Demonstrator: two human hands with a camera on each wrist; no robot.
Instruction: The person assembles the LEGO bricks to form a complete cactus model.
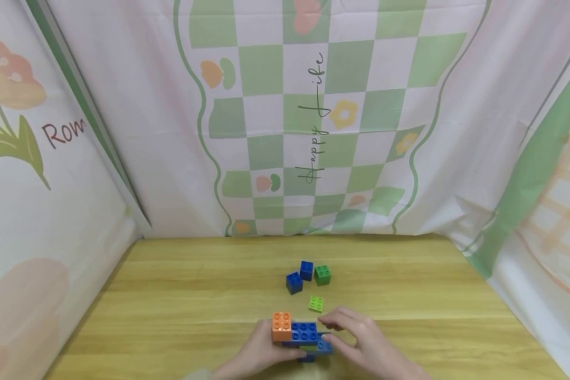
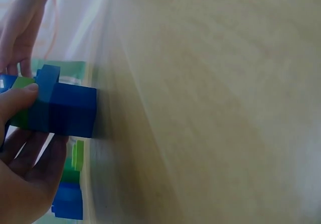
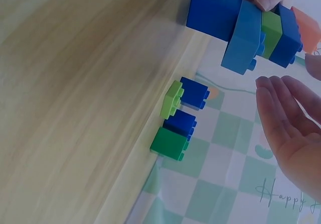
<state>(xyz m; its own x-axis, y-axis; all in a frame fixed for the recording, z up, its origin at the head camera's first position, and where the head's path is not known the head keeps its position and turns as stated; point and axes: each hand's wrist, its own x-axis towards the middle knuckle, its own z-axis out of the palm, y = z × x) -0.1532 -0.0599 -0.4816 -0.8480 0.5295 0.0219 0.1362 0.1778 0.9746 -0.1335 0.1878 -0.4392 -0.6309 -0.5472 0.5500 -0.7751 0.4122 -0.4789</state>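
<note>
My left hand (image 1: 261, 345) grips a stack of toy building bricks, its thumb across the near side and its fingers behind. At the bottom sits a dark blue brick (image 2: 74, 110), low over the wooden table. Above it come a lighter blue brick (image 3: 243, 38), a light green brick (image 3: 271, 30) and another dark blue brick (image 1: 304, 333). An orange brick (image 1: 281, 327) caps the left end. To the right of the stack, my right hand (image 1: 368, 338) holds nothing, its fingers loosely bent and apart from the bricks in the right wrist view.
Beyond the hands, a thin light green brick (image 1: 315, 304) lies on the table (image 1: 195, 285). Farther back stand two dark blue bricks (image 1: 294, 283) and a green brick (image 1: 322, 275), close together. Patterned curtains (image 1: 304, 116) enclose the table at the back and sides.
</note>
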